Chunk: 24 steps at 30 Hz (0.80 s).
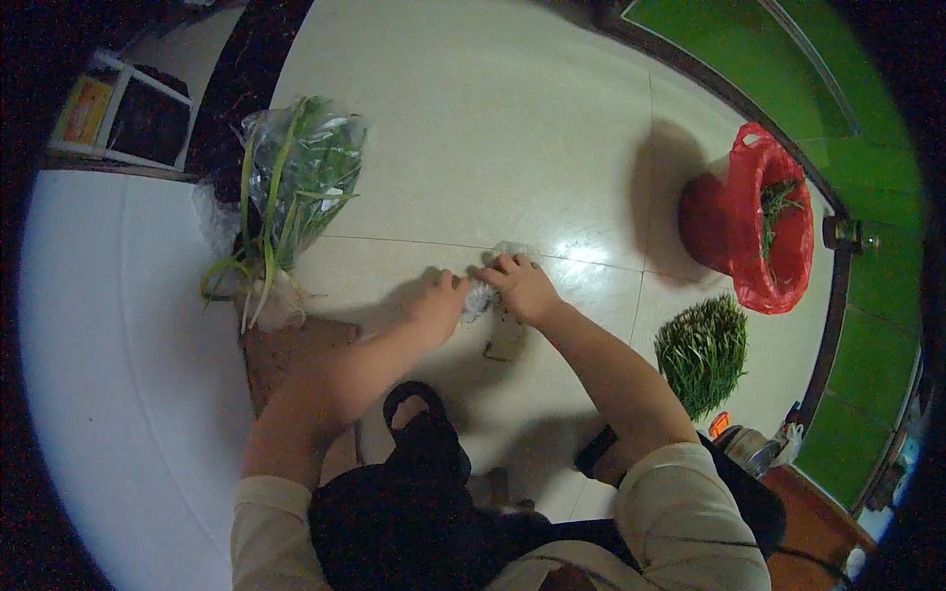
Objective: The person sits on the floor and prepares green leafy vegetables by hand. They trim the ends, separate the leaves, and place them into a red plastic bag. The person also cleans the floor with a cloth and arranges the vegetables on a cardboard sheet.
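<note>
Near the middle of the floor, my right hand (521, 287) is curled on a crumpled clear plastic bag (479, 299), its fingers bent over the upper end. Just left of the bag is my left hand (441, 301), blurred; whether its fingers grip the plastic cannot be told. Dark bits lie on the floor below my right hand. To the left, leafy greens in a clear plastic bag (325, 159) lie beside long green stalks (273, 207) with pale ends.
A red bin lined with a red plastic bag (794, 284) holds green scraps at the right. Below it lies a dense bundle of green shoots (702, 354). A brown board (295, 351) is at left, by a white surface (89, 332). A metal pot (750, 451) sits lower right.
</note>
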{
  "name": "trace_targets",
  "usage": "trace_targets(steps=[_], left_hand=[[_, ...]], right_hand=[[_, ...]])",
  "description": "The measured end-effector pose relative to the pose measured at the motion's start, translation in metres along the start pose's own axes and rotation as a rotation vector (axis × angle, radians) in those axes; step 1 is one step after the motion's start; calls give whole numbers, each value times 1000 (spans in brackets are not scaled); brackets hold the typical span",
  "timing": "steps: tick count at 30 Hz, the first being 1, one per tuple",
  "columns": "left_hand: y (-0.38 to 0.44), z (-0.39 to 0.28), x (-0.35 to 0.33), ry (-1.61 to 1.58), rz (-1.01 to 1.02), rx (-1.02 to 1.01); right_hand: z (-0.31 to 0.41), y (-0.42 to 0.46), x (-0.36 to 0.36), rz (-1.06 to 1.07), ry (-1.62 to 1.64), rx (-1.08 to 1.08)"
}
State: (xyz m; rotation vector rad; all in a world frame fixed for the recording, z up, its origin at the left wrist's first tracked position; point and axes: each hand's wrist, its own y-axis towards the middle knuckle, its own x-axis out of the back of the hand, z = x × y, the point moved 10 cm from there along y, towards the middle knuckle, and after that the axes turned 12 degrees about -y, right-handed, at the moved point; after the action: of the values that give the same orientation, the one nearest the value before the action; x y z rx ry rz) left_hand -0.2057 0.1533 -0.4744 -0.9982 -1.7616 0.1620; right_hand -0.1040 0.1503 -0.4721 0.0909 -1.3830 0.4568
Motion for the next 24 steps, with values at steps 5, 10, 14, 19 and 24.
trace_targets(steps=[5,10,14,19,24], left_hand=[[-17,-21,-25,-305,78,30],[-23,1,-84,-558,-6,104],[-17,16,-121,-871,-106,323],[-30,-4,-127,-1242,95,539],[-29,-2,-128,-1026,189,420]], right_hand=[[-2,-37,-24,131,53,-100],[18,-61,-5,34,226,-222],[9,-77,-44,-8,339,-347],[36,-97,-35,-107,383,-454],[41,-101,-42,-74,135,-497]])
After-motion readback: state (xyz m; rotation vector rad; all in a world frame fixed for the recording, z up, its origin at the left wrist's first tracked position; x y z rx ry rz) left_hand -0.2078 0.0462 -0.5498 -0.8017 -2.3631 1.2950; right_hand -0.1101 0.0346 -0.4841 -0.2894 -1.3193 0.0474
